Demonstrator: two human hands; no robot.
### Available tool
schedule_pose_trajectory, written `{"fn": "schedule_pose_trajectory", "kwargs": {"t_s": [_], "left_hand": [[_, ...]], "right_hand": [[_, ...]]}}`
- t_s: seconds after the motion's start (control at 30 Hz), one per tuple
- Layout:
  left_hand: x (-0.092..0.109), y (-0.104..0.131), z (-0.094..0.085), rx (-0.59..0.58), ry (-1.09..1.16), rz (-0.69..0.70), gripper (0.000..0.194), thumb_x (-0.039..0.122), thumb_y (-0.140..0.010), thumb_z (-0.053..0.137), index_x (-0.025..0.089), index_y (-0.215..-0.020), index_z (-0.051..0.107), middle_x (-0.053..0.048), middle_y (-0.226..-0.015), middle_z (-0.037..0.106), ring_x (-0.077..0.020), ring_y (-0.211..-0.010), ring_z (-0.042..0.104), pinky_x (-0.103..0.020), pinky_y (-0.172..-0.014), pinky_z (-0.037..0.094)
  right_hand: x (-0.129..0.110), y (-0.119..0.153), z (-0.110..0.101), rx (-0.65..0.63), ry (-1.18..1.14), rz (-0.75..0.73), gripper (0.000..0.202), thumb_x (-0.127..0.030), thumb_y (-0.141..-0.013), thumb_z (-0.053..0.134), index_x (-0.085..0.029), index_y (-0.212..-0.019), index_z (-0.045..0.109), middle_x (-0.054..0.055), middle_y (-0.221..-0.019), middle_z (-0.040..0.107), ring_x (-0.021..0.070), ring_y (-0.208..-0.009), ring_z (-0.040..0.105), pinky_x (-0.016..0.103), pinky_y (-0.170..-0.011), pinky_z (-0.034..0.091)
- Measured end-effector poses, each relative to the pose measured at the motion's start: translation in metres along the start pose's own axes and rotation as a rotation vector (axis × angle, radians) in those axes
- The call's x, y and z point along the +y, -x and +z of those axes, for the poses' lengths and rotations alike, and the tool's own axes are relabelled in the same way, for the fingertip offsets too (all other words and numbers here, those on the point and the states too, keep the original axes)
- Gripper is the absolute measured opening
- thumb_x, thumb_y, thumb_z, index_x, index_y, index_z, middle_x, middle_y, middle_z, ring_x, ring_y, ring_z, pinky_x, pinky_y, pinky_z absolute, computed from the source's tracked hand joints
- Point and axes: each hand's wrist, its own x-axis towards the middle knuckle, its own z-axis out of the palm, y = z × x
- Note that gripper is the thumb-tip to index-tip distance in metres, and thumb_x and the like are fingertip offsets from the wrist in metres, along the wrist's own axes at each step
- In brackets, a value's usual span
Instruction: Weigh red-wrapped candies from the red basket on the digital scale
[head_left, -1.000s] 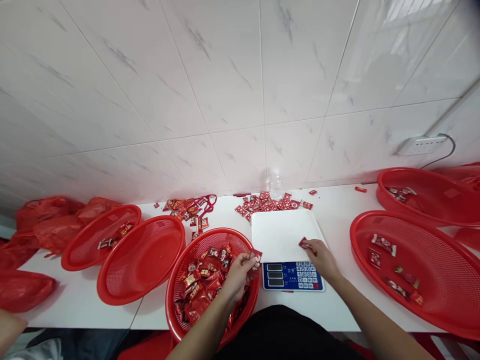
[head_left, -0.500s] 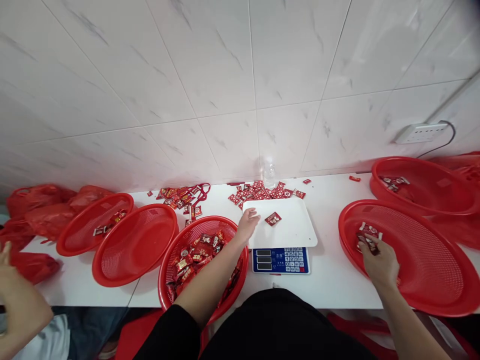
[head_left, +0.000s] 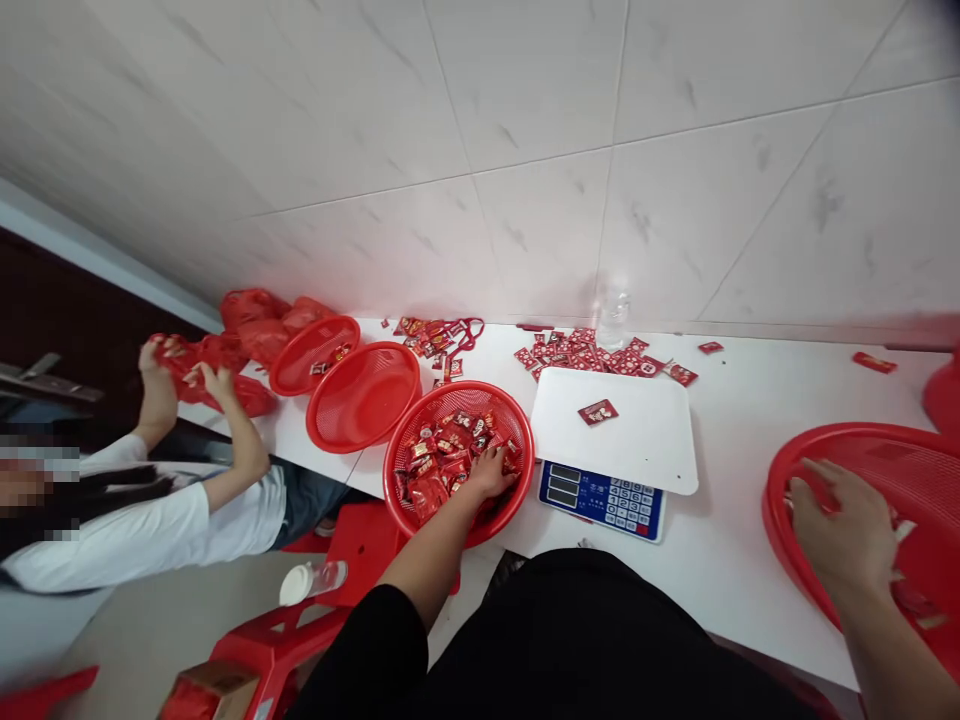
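Observation:
My left hand (head_left: 491, 474) rests, fingers spread, on the wrapped candies (head_left: 442, 455) that fill a round red basket (head_left: 391, 440). My right hand (head_left: 844, 520) is inside the large red basket (head_left: 776, 470) on the right, thumb and fingers apart, over a few wrapped pieces; nothing shows in its grasp. Between the hands stands a blue scale (head_left: 600, 497) with a white tray (head_left: 637, 430) on top. One red packet (head_left: 598, 412) lies on that tray.
Small red packets (head_left: 577, 350) lie behind the tray beside a clear bottle (head_left: 614, 320). Two more red baskets (head_left: 364, 397) stand left. A person (head_left: 225, 490) there handles red bags. Red stools (head_left: 360, 550) and a lidded cup (head_left: 311, 582) are below.
The view has turned left. My left hand has moved from the tray's edge down into the candy basket. My right hand has opened from its hold on wrapped pieces.

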Motion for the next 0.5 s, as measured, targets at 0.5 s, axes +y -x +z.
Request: {"fn": "schedule_pose_trajectory", "kwargs": {"t_s": [0.5], "left_hand": [[-0.016, -0.004, -0.017, -0.418, -0.052, 0.298, 0.092, 0.042, -0.057, 0.071, 0.027, -0.138, 0.032, -0.009, -0.150, 0.018, -0.0336, -0.136, 0.017, -0.047, -0.107, 0.024]], "right_hand": [[-0.079, 0.100, 0.056, -0.919, -0.157, -0.012, 0.029, -0.044, -0.081, 0.043, -0.025, -0.089, 0.063, 0.004, -0.087, 0.069, 0.0204, -0.075, 0.063, 0.028, -0.064, 0.047]]}}
